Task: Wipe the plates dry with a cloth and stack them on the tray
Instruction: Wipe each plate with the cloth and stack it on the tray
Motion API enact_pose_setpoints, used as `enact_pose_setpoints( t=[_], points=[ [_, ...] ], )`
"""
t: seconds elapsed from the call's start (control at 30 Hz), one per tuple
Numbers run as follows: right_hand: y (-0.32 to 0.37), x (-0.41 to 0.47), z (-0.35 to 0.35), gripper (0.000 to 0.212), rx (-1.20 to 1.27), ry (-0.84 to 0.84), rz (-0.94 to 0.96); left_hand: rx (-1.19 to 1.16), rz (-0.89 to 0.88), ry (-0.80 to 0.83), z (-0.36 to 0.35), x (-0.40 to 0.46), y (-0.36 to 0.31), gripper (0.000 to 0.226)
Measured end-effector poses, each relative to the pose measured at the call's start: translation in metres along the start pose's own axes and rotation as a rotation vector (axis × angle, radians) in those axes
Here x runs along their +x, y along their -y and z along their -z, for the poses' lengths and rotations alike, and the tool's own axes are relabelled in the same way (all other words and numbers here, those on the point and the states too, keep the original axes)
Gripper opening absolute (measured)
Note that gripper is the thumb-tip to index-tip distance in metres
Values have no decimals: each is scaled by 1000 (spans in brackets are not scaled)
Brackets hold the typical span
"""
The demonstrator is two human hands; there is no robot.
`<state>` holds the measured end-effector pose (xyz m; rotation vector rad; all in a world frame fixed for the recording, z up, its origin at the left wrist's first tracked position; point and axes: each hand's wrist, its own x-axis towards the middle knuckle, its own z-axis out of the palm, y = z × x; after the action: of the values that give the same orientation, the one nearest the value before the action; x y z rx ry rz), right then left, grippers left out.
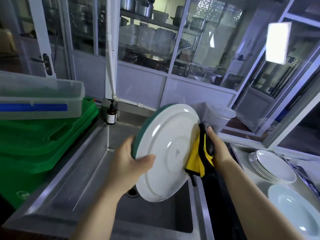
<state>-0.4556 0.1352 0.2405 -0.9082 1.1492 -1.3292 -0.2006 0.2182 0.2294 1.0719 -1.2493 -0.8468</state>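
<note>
Head view shows the plate (166,151) held up on edge over the sink (97,153), its white underside facing the camera and its green rim turned away to the left. Left hand (133,161) grips the plate's left edge, thumb curled onto the white underside and the other fingers hidden behind the green face. Right hand (216,149) is clenched on a yellow and black cloth (199,158), pressing it against the plate's right edge, so the plate sits between the two hands, tilted with its top leaning right. My judgement is that wiping is in progress and the stacking step is not yet done for this plate.

The stack of plates (271,165) lies to the right on the steel desk (245,149), nearer the right hand, well apart from the held plate; whether a tray is under it I cannot tell. A pale blue bowl (297,208) sits just in front of that stack. To the left, green crates (43,139) carry a clear plastic box (41,97); what it holds is unclear. A brown pump bottle (111,113) stands at the sink's back corner
</note>
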Motion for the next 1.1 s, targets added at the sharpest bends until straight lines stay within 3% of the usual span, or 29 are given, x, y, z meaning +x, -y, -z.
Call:
enact_pose_setpoints(
  t=[0.2,0.37,0.5,0.57,0.7,0.77,0.87,0.93,1.0,1.1],
  points=[
    [-13,-9,0,32,-56,51,21,-299,-20,-56,8,6,5,38],
    [12,-16,-11,45,-31,51,83,-338,6,-69,15,19,20,37],
    [43,-25,-19,21,-35,86,278,-335,45,19,24,43,28,39],
    [60,-31,-23,9,-19,96,385,-238,40,95,29,57,24,45],
    [97,-38,-30,30,-190,87,594,-117,-128,132,29,92,-12,64],
    [112,-37,-33,34,-324,80,651,113,-266,83,24,112,-44,73],
    [130,-36,-41,36,-512,50,725,571,-586,137,6,132,-98,73],
    [140,-36,-47,37,-583,41,748,754,-723,206,-8,139,-126,75],
    [151,-36,-51,39,-599,51,753,847,-787,195,-16,146,-145,67],
    [171,-39,-54,46,-624,94,763,805,-782,147,-16,152,-165,56]
  ],
)
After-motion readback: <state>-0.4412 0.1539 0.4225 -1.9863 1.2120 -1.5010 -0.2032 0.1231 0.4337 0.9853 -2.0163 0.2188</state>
